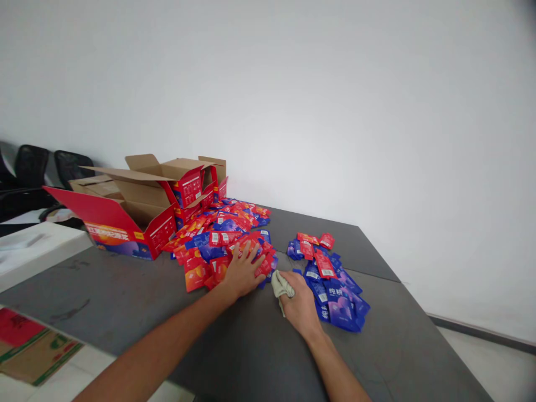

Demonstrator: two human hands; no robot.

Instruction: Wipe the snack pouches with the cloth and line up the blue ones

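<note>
My left hand (243, 272) lies flat, fingers spread, on the near edge of a large heap of red and blue sachets (221, 234) on the grey table (251, 346). A crumpled pale cloth (280, 283) is gripped in my right hand (300, 304), which presses it onto the tabletop between the two heaps. A smaller pile of mostly blue sachets (335, 285) lies just right of that hand.
Open red cardboard boxes (138, 206) stand at the table's far left, beside the big heap. A white table (33, 245) and black chairs (33, 167) are at the left. Flattened cardboard (33, 346) lies on the floor. A white wall runs behind.
</note>
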